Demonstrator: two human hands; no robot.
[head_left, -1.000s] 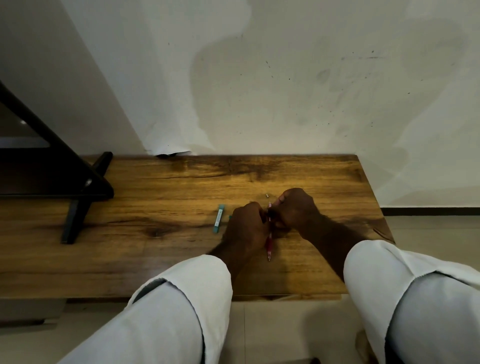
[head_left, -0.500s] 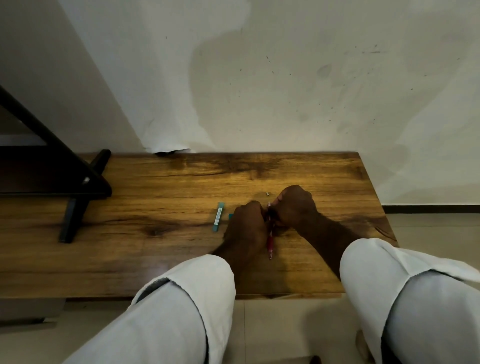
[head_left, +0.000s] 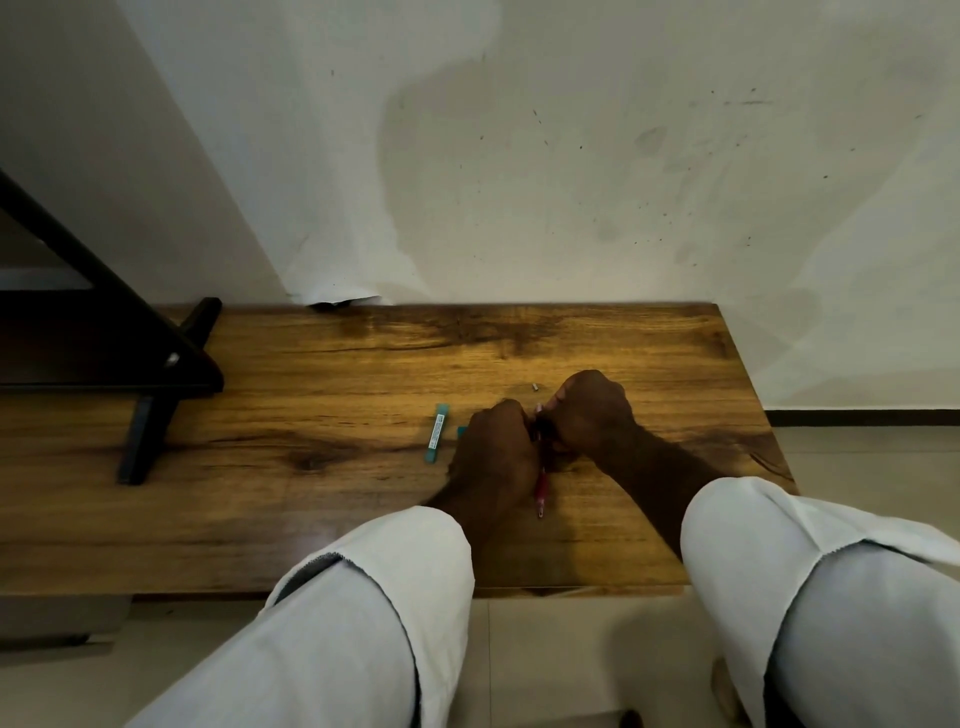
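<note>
Black stand (head_left: 156, 395) sits far left on the worktop (head_left: 363, 519). Teal case (head_left: 436, 434) lies flat just left of your hands, apart from them. A second teal bit (head_left: 461, 431) pokes out at your left grip's edge, mostly hidden. Your left grip (head_left: 493, 452) is curled round the red pen (head_left: 541, 491) mid-worktop, knuckles up. Pen runs near-to-far, its near end sticking out below the hands; can't tell if it touches the wood. Small metal piece (head_left: 534, 386) lies on the wood just beyond the hands. Your right grip (head_left: 592, 410) is curled tight on the pen's far end, touching the left one.
</note>
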